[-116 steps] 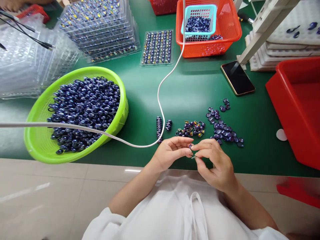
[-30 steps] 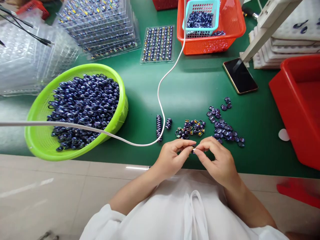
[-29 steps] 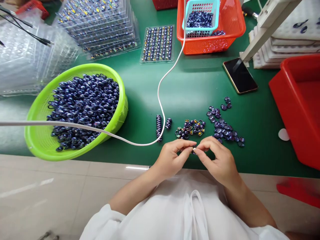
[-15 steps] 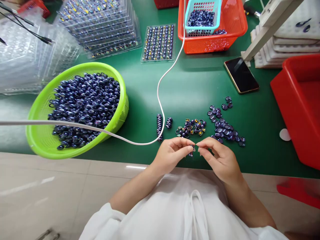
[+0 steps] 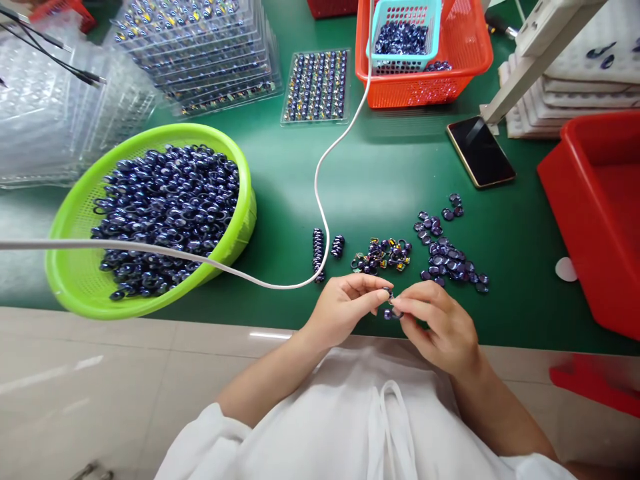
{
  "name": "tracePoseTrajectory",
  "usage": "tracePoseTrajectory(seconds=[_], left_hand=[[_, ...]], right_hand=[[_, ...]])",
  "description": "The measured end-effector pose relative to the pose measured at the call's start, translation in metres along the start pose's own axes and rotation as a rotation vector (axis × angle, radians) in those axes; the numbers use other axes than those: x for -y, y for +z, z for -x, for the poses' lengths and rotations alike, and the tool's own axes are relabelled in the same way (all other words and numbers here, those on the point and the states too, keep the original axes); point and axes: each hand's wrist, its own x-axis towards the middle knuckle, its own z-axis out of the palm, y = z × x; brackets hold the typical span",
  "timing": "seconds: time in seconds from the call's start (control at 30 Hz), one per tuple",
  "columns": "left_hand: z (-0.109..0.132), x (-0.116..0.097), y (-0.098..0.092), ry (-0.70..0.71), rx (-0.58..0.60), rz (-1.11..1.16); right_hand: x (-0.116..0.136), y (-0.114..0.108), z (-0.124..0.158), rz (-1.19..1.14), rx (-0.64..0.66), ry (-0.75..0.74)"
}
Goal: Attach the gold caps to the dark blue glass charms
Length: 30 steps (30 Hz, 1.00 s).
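Observation:
Near the table's front edge, my left hand (image 5: 337,310) pinches a small dark shiny ring (image 5: 388,291) between thumb and fingertips. My right hand (image 5: 443,327) meets it from the right, its fingers closed on a dark ring-shaped piece with a round bead (image 5: 389,314). Whether the two pieces are joined is too small to tell. Just beyond the hands lies a pile of dark rings with yellow stones (image 5: 384,255). Dark flat oval pieces (image 5: 450,260) are scattered to its right. On the left are two short rows of dark rings (image 5: 319,255).
A lime-green basket (image 5: 245,200) full of dark rings stands left, crossed by a white cable (image 5: 280,287). Behind are stacked clear trays (image 5: 225,73), one filled tray (image 5: 316,87) and an orange basket (image 5: 425,90). At right are a phone (image 5: 481,152) and a red bin (image 5: 575,200).
My right hand has closed in towards the left and now grips the beaded ring piece just below my left fingertips. My left hand has barely moved.

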Motion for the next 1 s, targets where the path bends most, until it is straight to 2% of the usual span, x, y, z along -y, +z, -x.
tracePoseTrajectory(seconds=[0.1,0.37,0.73,0.87,1.0], left_hand=[[0.004,0.002,0.001,0.046,-0.014,-0.051],[0.008,0.011,-0.003,0.322,0.007,-0.232],[0.006,0.012,-0.003,0.403,-0.004,-0.334],[0.005,0.016,-0.004,0.519,-0.002,-0.383],[0.003,0.021,-0.003,0.675,-0.014,-0.418]], right_hand=[[0.003,0.002,0.000,-0.027,-0.075,0.079],[0.006,0.004,-0.001,0.019,-0.082,0.104],[0.007,0.006,-0.002,0.029,-0.088,0.135],[0.011,0.009,-0.003,0.002,-0.109,0.187],[0.015,0.012,-0.006,-0.040,-0.147,0.334]])
